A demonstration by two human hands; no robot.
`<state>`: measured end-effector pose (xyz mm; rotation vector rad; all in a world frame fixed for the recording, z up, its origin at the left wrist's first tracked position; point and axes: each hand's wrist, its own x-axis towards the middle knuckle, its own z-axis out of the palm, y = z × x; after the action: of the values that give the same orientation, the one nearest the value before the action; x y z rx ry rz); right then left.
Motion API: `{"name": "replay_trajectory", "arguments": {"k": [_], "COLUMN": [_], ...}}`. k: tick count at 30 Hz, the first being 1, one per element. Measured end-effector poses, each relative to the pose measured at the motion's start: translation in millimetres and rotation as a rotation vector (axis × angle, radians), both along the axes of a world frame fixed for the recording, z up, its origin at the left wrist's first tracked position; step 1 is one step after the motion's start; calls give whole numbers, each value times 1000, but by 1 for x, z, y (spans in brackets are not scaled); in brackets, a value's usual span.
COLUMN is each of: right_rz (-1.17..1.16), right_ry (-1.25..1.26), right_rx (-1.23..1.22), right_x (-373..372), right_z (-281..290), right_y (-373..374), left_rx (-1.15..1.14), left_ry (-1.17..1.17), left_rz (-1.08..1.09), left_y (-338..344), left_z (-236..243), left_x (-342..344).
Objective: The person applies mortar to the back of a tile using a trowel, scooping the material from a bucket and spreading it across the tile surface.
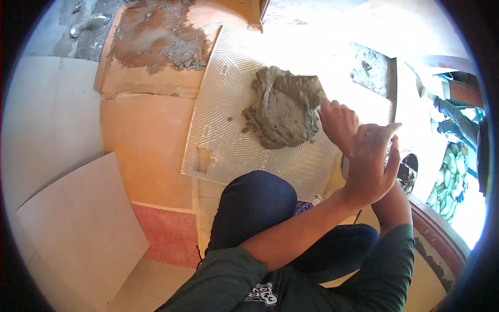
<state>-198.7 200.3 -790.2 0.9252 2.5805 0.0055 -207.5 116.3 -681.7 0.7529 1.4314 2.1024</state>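
My right hand point(338, 122) grips a trowel whose mortar-smeared blade is in a heap of wet grey mortar point(280, 112). The heap sits on a large tile point(213, 145) with a ridged surface facing up and a few small rectangular marks. Nearer the camera, my left hand point(371, 161) crosses over my right forearm, fingers bent toward the thumb; what it holds, if anything, I cannot make out. A dark-rimmed container point(407, 166) is partly hidden behind my arms.
A pale board or tile point(78, 223) lies at left. Mortar-stained orange flooring point(145, 83) and a metal object point(88, 23) are upper left. My bent knee point(254, 203) is beside the ridged tile. A bright doorway with a raised edge point(436, 229) and pale piled objects point(447, 182) is at right.
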Motion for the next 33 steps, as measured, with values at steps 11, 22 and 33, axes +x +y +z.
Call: {"name": "replay_trajectory", "arguments": {"k": [11,22,33], "right_rz": [-865,-756,53], "right_ry": [776,10,-87], "right_rx": [-1362,-1244,37], "right_x": [102,18,85], "right_z": [-21,-16,61], "right_y": [40,-53,-41], "left_rx": [6,7,-35], "left_ry": [19,129,236], "left_rz": [-43,-49,-136], "left_y": [6,1,0], "left_z": [14,4,5], "left_x": [-7,-8,4]}}
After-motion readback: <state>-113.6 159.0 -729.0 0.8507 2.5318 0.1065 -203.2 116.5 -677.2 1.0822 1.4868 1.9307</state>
